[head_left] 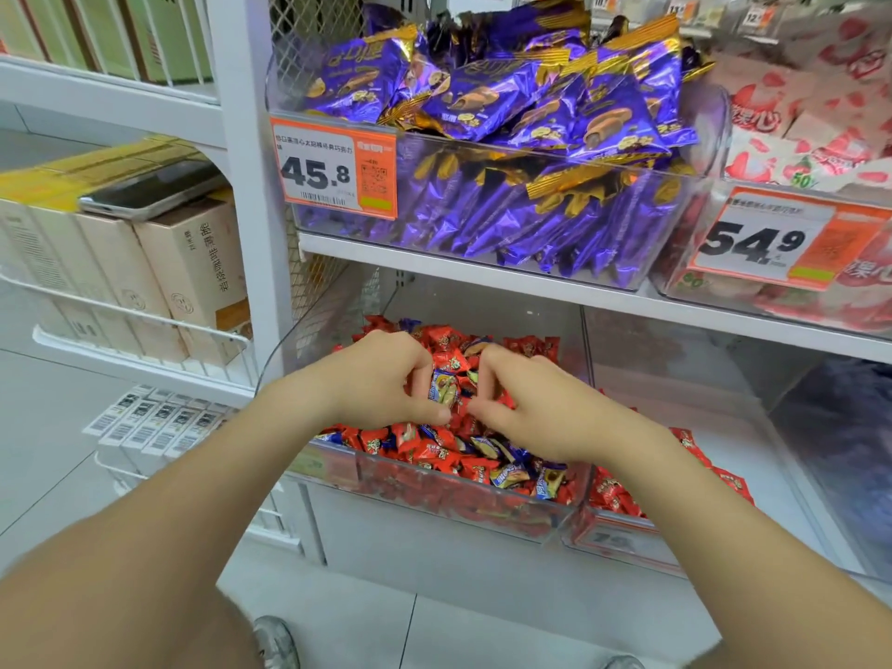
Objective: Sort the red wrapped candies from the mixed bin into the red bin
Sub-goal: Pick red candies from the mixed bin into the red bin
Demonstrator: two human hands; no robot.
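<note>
Left hand (381, 383) and right hand (526, 403) are digging into the mixed bin (410, 490), fingers curling into the pile. Cannot tell if either grip is clamping a candy. Red candies (434, 451) are lying among blue candies (444, 386). Best to be pinching reds only, letting blues drop, before carrying right to the red bin (608, 538).

Both hands reach into the clear mixed bin (482, 504) on the lower shelf. The left hand (381, 379) and right hand (531, 412) are close together, fingers curled down into the red and blue wrapped candies (434, 451) (whether either pinches one is hidden). Just to its right, the red bin (613, 538) holds red candies, and a bin of purple packets (507, 127) sits above.
</note>
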